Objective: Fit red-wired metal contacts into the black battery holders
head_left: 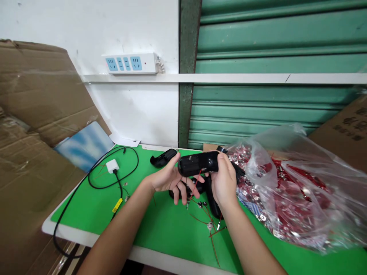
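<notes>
A glossy black plastic casing point(198, 163) is held up over the green table mat. My right hand point(225, 179) grips its right end, thumb on top. My left hand point(172, 181) is at its left end, palm up with the fingers spread beneath it; the thumb points up beside the casing's end. Thin red and dark wires hang below the casing near the left fingers. More black casings lie on the mat, one point(163, 158) behind my left hand and another point(213, 200) partly under my right hand. Small metal parts with red wires point(210, 226) lie in front.
A clear plastic bag point(298, 191) of red-wired metal parts covers the right side. On the left are a white adapter point(112, 166), a looped black cable point(96, 187) and cardboard point(37, 152). A power strip point(130, 63) hangs on the wall above the green mat point(163, 229).
</notes>
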A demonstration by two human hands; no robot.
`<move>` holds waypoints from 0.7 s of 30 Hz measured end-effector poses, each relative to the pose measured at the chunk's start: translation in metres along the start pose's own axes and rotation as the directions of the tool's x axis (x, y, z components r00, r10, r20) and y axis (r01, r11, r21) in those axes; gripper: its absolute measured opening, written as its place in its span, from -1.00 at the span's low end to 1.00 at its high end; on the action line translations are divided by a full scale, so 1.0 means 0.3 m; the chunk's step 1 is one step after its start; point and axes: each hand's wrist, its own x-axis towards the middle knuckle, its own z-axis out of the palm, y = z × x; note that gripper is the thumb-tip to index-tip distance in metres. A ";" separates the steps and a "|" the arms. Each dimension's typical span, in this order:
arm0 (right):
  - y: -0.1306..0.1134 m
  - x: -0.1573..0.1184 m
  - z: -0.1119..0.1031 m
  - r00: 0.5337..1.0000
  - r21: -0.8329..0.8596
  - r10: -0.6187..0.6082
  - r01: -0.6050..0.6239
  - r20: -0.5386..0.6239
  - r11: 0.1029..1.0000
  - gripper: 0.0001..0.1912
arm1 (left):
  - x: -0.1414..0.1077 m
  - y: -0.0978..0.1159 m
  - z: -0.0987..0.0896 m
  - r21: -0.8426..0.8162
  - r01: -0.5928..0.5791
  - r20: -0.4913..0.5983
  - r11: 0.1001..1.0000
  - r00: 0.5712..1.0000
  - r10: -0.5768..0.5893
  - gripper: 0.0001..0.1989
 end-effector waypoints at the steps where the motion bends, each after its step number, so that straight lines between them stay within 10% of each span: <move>1: -0.001 0.004 0.001 0.999 0.022 -0.005 0.006 -0.033 1.000 -0.58 | -0.002 0.005 0.004 0.009 0.013 -0.019 1.000 1.000 -0.013 0.21; 8: -0.010 0.038 -0.015 0.991 0.105 -0.052 0.065 -0.127 0.992 -0.60 | -0.014 0.027 0.035 0.096 0.090 -0.093 0.991 0.992 -0.081 0.10; 14: -0.014 0.019 -0.018 0.991 -0.054 0.053 -0.046 0.126 0.997 -0.56 | -0.021 0.027 0.022 0.112 -0.040 -0.290 0.993 0.954 0.071 0.08; 21: -0.009 -0.015 -0.007 0.964 -0.309 -0.059 0.141 0.260 0.941 -0.56 | 0.016 0.004 0.063 -0.039 -0.109 -0.326 0.993 0.941 0.091 -0.14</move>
